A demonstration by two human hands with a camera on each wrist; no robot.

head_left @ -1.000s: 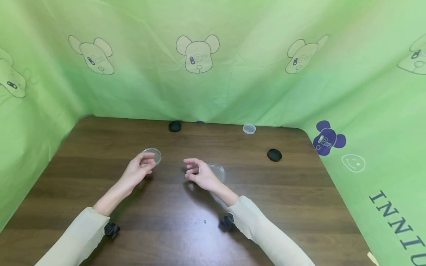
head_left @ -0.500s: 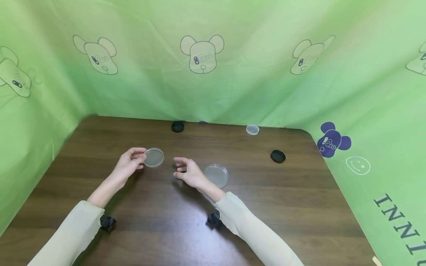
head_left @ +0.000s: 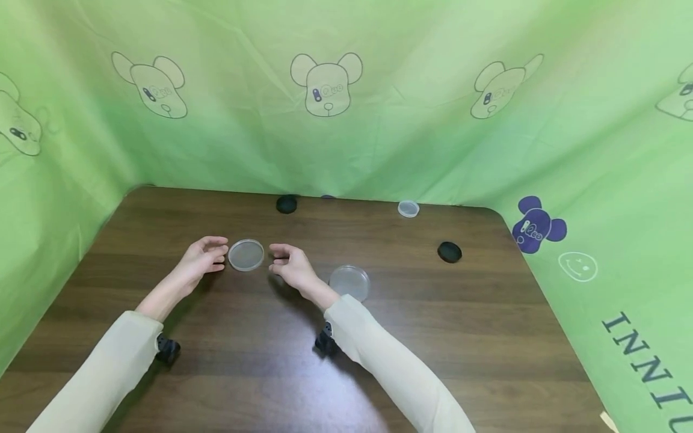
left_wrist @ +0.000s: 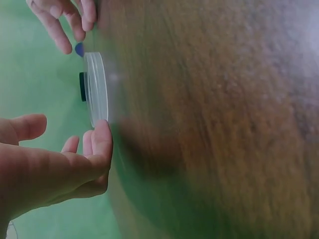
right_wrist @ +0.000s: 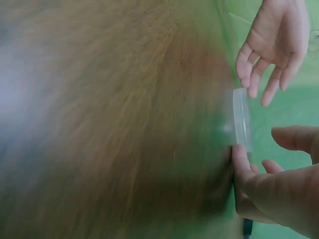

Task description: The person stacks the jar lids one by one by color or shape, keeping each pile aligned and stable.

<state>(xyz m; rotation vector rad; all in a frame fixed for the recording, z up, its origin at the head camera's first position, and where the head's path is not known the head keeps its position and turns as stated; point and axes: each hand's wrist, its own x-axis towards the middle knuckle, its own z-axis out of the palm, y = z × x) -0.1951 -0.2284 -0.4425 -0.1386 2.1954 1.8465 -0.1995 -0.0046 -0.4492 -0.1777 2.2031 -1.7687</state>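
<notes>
A clear round shallow dish [head_left: 246, 255], like a petri dish, lies flat on the table with one hand on either side. To its left is my left hand [head_left: 197, 261], fingers loosely bent and thumb apart; a narrow gap shows in the head view. My right hand [head_left: 295, 270] is at the dish's right, its relaxed fingers pointing toward the rim and holding nothing. In the left wrist view, the dish [left_wrist: 97, 89] appears edge-on beyond the left fingertips. A second, larger clear dish [head_left: 349, 281] lies near my right forearm, which partly covers its lower edge.
At the back of the wooden table [head_left: 465, 337] are a black round disc [head_left: 286, 204] and a small clear round piece [head_left: 408, 208]. Another black disc [head_left: 449, 252] lies farther right. A green printed curtain [head_left: 325, 150] encloses the back and sides.
My left hand has withdrawn leftward from over the smaller dish to beside it. My right hand has moved left, closer to that dish, uncovering more of the larger one.
</notes>
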